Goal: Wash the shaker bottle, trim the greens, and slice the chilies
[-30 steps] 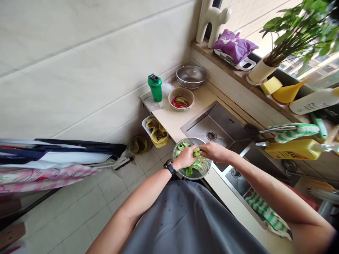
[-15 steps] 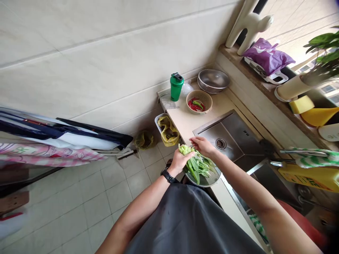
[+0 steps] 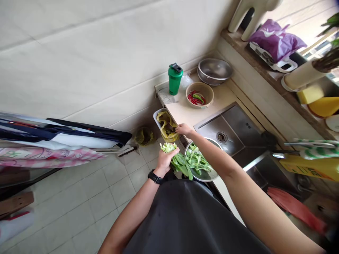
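Above square tiles, the left hand clasps leafy greens, the right hand by crinkled plastic, grip unclear.

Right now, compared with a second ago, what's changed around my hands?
Your left hand has moved left, out from over the colander, its grip still on the bunch of greens. Your right hand has let go of the stems and reached to the yellow-lined bin. The green bottle and chili basket stayed put.

Left hand curled; right hand stretched forward.
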Demonstrator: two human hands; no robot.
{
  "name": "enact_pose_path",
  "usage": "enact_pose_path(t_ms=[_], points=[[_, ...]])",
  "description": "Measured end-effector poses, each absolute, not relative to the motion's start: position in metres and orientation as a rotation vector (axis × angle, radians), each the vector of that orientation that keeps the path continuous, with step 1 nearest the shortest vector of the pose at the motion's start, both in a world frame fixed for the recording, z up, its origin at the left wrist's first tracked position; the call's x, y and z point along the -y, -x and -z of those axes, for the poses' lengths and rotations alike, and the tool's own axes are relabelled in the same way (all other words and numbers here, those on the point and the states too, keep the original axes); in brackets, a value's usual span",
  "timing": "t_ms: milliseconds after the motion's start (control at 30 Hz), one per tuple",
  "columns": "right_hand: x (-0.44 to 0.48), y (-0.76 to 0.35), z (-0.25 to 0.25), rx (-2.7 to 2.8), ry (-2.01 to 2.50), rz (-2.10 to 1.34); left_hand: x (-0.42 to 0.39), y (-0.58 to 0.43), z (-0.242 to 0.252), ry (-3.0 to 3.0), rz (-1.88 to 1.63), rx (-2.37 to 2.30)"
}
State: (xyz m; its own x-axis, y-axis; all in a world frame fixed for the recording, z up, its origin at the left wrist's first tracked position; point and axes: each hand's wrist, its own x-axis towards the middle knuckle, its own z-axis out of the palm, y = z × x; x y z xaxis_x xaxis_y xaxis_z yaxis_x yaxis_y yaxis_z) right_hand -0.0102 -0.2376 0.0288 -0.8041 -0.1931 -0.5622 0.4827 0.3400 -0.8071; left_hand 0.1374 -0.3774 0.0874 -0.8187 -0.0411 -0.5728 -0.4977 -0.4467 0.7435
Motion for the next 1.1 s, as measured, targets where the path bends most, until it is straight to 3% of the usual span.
enact_pose_path(t_ms=[100,167,300,433,867,1100], points=[[0.171,-0.034,-0.042,-2.310,-0.122,1.323,0.369,-0.135,-0.085,0.706,-2.311,-1.492],[0.121,-0.079,-0.053,-2.555,-0.055,1.007,0.363,-0.133,-0.082,0.623,-2.274,-1.553],[0.061,-0.171,-0.062,-2.479,0.058,0.444,0.348,-0.128,-0.075,0.382,-2.150,-1.766],[0.065,-0.208,-0.046,-2.382,0.119,0.232,0.329,-0.125,-0.074,0.106,-1.957,-1.996],[0.069,-0.210,-0.015,-2.424,0.041,0.268,0.306,-0.142,-0.080,-0.105,-1.691,-2.135],[0.052,-0.197,-0.023,-2.394,0.029,0.639,0.310,-0.143,-0.075,-0.065,-1.716,-2.161]])
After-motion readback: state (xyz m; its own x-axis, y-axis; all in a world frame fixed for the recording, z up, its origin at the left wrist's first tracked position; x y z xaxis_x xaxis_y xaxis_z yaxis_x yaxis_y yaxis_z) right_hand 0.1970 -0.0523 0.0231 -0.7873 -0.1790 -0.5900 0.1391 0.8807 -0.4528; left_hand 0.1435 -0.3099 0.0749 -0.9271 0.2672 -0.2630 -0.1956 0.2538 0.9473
